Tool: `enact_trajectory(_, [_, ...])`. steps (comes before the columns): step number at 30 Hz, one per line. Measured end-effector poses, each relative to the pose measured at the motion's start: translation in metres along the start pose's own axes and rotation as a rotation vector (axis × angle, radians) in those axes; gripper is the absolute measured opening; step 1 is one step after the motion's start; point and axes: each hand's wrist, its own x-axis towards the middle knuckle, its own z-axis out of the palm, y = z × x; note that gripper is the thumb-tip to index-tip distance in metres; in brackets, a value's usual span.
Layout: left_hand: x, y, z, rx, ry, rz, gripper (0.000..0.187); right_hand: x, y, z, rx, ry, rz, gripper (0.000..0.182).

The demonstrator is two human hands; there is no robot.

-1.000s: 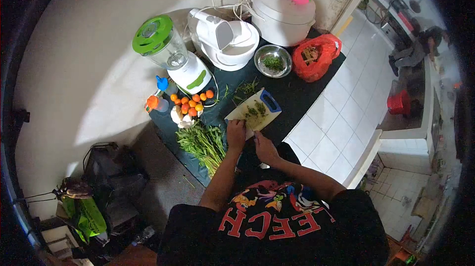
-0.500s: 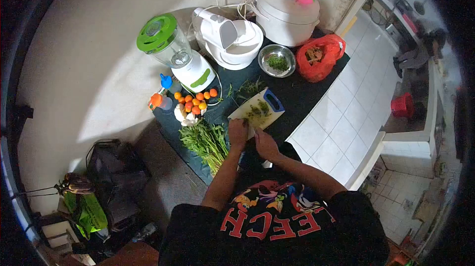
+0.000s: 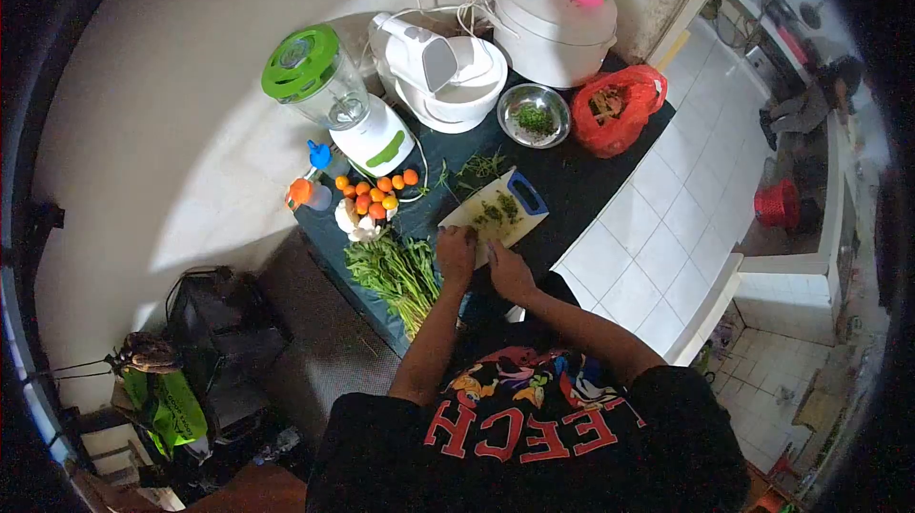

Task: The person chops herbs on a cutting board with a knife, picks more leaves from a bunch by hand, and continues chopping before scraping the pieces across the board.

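Note:
A white cutting board (image 3: 529,217) with a blue handle lies at a slant on the dark table, with chopped green leaves (image 3: 498,215) scattered over it. My left hand (image 3: 456,254) is closed at the board's near left corner, its fingers curled over a small bunch of greens that is mostly hidden. Just to its right, my right hand (image 3: 510,272) is wrapped round the handle of a knife (image 3: 482,253), whose pale blade shows only in part between the hands. A bundle of leafy stems (image 3: 398,275) lies left of my left hand.
Small tomatoes (image 3: 377,195) and garlic (image 3: 353,219) lie left of the board. Behind stand a blender (image 3: 367,136), a mixer (image 3: 419,55), a steel bowl (image 3: 534,116) of chopped greens, a red bag (image 3: 620,112) and a white cooker (image 3: 553,31). A person crouches far right.
Both hands have shifted very slightly at the near edge of the board. The chopped leaves lie a little differently on it. The other things stay in place.

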Motion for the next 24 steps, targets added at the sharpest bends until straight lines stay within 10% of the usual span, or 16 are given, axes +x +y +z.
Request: enact_trajectory(24, [0.0, 0.004, -0.007, -0.012, 0.014, 0.245, 0.018, -0.024, 0.013, 0.017, 0.072, 0.189, -0.128, 0.042])
